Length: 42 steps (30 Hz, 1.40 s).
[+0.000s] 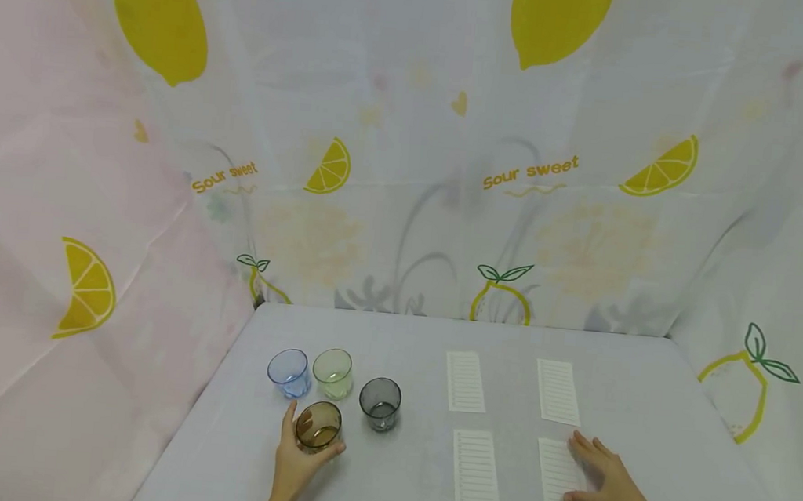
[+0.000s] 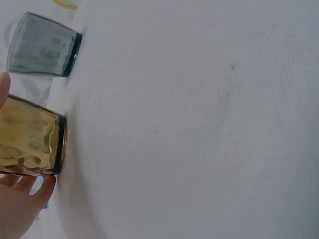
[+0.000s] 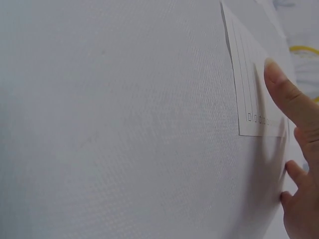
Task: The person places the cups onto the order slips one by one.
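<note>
My left hand [image 1: 295,469] grips an amber glass [image 1: 319,433] from its near side, thumb on one side and fingers on the other. In the left wrist view the base of this amber glass [image 2: 30,137] is close to the tabletop; I cannot tell whether it touches. A grey glass [image 1: 380,406] stands to its right, while a blue glass [image 1: 289,375] and a pale green glass [image 1: 333,376] stand behind it. Over the near right lined paper slip [image 1: 560,483] my right hand [image 1: 611,487] is spread with nothing in it. Its thumb [image 3: 284,89] appears above the slip in the right wrist view.
Three more lined paper slips lie on the white table: a near left one [image 1: 477,477], a far left one [image 1: 465,381] and a far right one [image 1: 559,393]. A lemon-printed cloth [image 1: 403,235] hangs behind the table and along both sides.
</note>
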Motion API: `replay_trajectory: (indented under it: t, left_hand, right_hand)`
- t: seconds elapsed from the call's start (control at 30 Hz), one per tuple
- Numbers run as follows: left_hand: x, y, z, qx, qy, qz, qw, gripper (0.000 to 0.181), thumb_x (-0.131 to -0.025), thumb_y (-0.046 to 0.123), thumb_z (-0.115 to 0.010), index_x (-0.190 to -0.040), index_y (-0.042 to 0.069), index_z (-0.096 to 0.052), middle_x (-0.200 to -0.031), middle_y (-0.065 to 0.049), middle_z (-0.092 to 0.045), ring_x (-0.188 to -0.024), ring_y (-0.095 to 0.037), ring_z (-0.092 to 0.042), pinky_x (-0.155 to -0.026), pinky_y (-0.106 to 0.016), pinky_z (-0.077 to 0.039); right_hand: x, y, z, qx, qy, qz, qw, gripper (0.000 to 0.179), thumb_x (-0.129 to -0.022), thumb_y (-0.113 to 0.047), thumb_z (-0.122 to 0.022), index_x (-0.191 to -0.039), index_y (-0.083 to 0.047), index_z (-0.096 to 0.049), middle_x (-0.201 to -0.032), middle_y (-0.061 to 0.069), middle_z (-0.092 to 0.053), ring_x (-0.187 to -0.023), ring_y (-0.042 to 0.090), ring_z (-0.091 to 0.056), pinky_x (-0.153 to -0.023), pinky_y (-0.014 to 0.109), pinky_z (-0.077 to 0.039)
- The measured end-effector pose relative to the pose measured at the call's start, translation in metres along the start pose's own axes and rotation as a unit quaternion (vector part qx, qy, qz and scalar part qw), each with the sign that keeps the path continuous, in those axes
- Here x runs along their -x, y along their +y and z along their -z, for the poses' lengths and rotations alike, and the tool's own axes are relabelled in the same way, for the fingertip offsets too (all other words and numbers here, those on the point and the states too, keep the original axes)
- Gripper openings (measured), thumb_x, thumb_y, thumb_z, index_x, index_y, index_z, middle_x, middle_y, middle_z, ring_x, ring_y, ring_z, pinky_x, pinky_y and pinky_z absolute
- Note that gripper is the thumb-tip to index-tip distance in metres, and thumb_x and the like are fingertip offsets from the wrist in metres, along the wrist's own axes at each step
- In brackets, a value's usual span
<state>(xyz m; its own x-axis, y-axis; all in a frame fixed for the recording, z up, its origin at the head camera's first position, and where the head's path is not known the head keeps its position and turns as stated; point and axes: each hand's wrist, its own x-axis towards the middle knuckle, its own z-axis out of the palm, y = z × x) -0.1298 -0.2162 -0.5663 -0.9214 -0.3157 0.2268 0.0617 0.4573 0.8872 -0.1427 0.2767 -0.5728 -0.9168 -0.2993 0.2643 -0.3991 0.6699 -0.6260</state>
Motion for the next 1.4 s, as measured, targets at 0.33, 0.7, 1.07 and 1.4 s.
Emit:
replay_trajectory:
  t: [0.33, 0.7, 1.07, 1.4]
  left_hand:
    - [0.003, -0.002, -0.003, -0.011, 0.034, -0.019, 0.9992, 0.092, -0.058, 0.008, -0.088, -0.134, -0.008, -0.038, -0.121, -0.026, -0.055, -0.108, -0.039, -0.055, -0.09, -0.048, -0.049]
    - [0.004, -0.005, -0.003, 0.017, 0.017, 0.007, 0.9997, 0.083, -0.061, 0.001, -0.085, -0.131, -0.01, -0.042, -0.122, -0.026, -0.056, -0.111, -0.029, -0.055, -0.093, -0.018, -0.046]
    - [0.005, -0.003, 0.003, 0.064, -0.004, 0.026, 0.9976, 0.081, -0.064, -0.001, -0.084, -0.132, -0.013, -0.041, -0.127, -0.031, -0.052, -0.114, -0.007, -0.052, -0.091, -0.003, -0.035]
    - [0.006, -0.009, 0.002, 0.058, -0.01, 0.031, 0.9978, 0.078, -0.065, 0.0, -0.084, -0.129, -0.015, -0.042, -0.128, -0.033, -0.05, -0.121, -0.046, -0.046, -0.093, -0.008, -0.038]
  right_hand:
    - [0.006, 0.003, -0.003, -0.011, 0.015, 0.025, 0.9995, 0.077, -0.057, -0.028, -0.085, -0.116, 0.013, -0.056, -0.135, 0.022, -0.043, -0.108, 0.07, -0.032, -0.08, 0.081, -0.021]
    - [0.014, 0.012, -0.012, -0.008, 0.032, 0.041, 0.9986, 0.074, -0.064, -0.034, -0.082, -0.115, 0.012, -0.055, -0.133, -0.039, -0.02, -0.122, 0.06, -0.024, -0.083, 0.082, -0.017]
    - [0.01, 0.012, -0.01, 0.004, 0.025, 0.04, 0.9989, 0.073, -0.062, -0.035, -0.083, -0.114, 0.01, -0.059, -0.131, -0.037, -0.02, -0.106, 0.07, -0.033, -0.077, 0.083, -0.022]
    - [0.01, 0.013, -0.011, 0.011, 0.031, 0.039, 0.9987, 0.072, -0.063, -0.033, -0.082, -0.115, 0.011, -0.058, -0.131, -0.04, -0.02, -0.105, 0.069, -0.035, -0.077, 0.082, -0.022]
